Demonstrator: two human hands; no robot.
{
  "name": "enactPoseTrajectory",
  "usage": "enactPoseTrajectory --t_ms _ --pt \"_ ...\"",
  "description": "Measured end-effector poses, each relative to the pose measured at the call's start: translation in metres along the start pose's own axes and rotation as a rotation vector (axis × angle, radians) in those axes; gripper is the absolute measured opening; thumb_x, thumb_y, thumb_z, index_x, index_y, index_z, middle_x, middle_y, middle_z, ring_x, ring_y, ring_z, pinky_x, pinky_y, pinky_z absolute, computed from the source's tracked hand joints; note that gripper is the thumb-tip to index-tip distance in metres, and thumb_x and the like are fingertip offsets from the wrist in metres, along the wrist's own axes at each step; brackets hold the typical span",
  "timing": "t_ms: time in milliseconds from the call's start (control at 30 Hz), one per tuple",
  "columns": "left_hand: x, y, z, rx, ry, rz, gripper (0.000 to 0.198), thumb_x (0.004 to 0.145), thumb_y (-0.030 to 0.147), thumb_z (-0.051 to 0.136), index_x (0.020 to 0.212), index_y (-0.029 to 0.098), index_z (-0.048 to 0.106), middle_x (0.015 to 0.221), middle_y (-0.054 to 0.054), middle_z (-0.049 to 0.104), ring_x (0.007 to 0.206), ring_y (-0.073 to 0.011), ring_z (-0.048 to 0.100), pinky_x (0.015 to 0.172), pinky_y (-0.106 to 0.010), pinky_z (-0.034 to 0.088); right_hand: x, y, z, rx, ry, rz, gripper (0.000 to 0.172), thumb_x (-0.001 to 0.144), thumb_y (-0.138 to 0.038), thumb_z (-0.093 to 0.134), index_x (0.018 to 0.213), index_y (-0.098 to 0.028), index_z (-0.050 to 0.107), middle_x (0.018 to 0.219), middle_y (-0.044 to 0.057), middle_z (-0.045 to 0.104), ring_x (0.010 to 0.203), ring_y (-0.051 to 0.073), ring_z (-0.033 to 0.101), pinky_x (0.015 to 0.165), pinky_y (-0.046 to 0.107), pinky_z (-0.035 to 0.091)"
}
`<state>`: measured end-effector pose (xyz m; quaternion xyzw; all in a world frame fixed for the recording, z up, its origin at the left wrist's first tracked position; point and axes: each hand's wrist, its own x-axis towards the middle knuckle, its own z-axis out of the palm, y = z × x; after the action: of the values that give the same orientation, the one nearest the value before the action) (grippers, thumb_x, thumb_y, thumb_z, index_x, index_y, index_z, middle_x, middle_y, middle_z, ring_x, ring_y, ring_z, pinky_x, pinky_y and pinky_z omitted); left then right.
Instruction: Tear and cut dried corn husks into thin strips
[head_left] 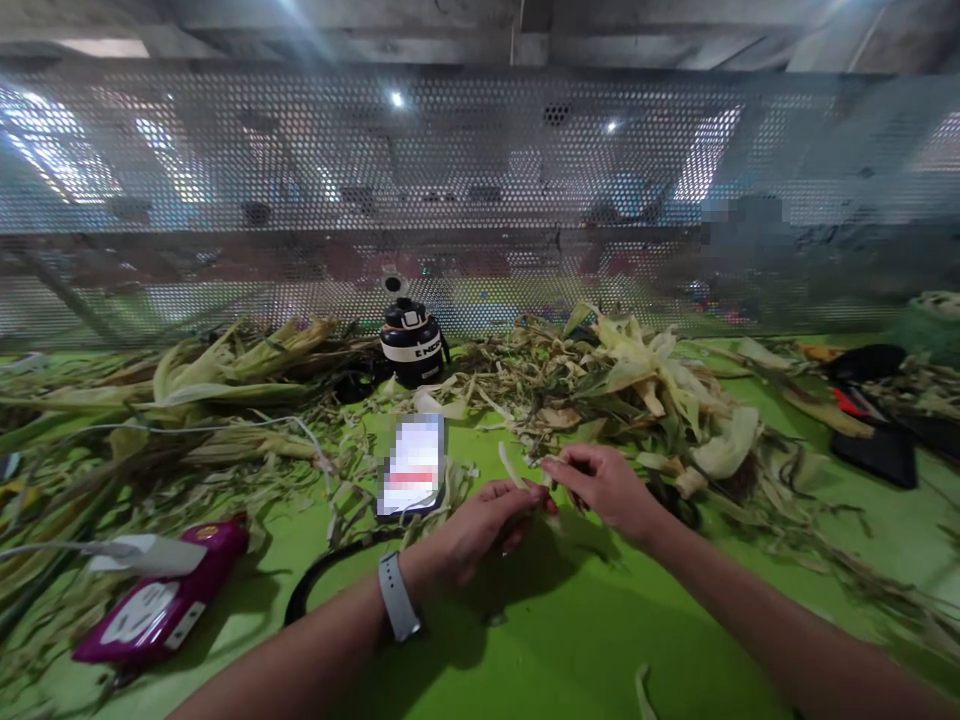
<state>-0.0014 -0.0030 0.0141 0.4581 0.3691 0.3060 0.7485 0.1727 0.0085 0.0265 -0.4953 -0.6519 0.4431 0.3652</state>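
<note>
The person holds both hands close together over the green table (600, 650), perhaps so the fingertips can work on one small piece. The left hand (487, 525) pinches a pale husk strip (511, 466) between thumb and finger, its free end pointing far and left. The right hand (604, 490) has thumb and forefinger drawn together just beside it; whether they grip anything is unclear. The phone (412, 465) lies to the left, its lit screen probably kept within sight. Farther back, dry husks (637, 375) sit likely within reach.
</note>
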Motion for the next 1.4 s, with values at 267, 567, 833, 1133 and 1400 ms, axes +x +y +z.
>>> enactPoseTrajectory --t_ms 267,567,833,1133,1400 --pt "0.007 -0.006 -0.006 -0.111 0.009 0.047 0.033 0.077 0.049 0.061 0.071 0.016 0.061 0.044 0.008 0.042 0.040 -0.0060 0.032 0.043 -0.022 0.020 0.000 0.008 -0.001 -0.022 0.006 0.006 0.044 0.085 -0.055 0.048 0.063 -0.018 0.052 0.053 -0.004 0.048 0.049 0.011 0.046 0.049 0.023 0.035" --pt "0.007 -0.004 -0.002 0.013 0.242 0.160 0.041 0.067 0.053 0.070 0.058 0.018 0.051 0.048 0.006 0.044 0.044 -0.0071 0.036 0.045 -0.023 0.025 -0.007 0.007 0.011 -0.305 -0.052 -0.173 0.035 0.092 -0.041 0.042 0.066 -0.019 0.050 0.060 -0.002 0.050 0.058 0.013 0.047 0.055 0.025 0.035" --pt "0.010 -0.007 -0.009 0.014 0.204 0.145 0.034 0.076 0.040 0.060 0.054 0.018 0.046 0.045 0.007 0.039 0.041 -0.0065 0.031 0.042 -0.023 0.020 -0.006 0.005 0.003 -0.468 0.086 -0.254 0.033 0.090 -0.035 0.042 0.061 -0.020 0.046 0.056 -0.003 0.046 0.054 0.013 0.044 0.053 0.025 0.031" --pt "0.013 -0.005 -0.012 -0.298 0.085 0.262 0.026 0.073 0.040 0.071 0.080 0.016 0.063 0.073 -0.003 0.069 0.074 -0.0144 0.064 0.070 -0.024 0.046 -0.004 0.000 -0.004 -0.252 0.341 -0.182 0.028 0.084 -0.047 0.055 0.090 -0.021 0.049 0.066 -0.004 0.051 0.059 0.014 0.050 0.055 0.024 0.038" --pt "0.016 -0.012 -0.012 -0.160 0.205 0.379 0.027 0.075 0.037 0.071 0.091 0.015 0.071 0.092 -0.007 0.072 0.089 -0.0173 0.063 0.088 -0.031 0.045 -0.008 -0.003 0.005 -0.048 -0.139 -0.101 0.028 0.089 -0.031 0.038 0.074 -0.017 0.058 0.074 0.003 0.060 0.075 0.018 0.056 0.068 0.028 0.043"
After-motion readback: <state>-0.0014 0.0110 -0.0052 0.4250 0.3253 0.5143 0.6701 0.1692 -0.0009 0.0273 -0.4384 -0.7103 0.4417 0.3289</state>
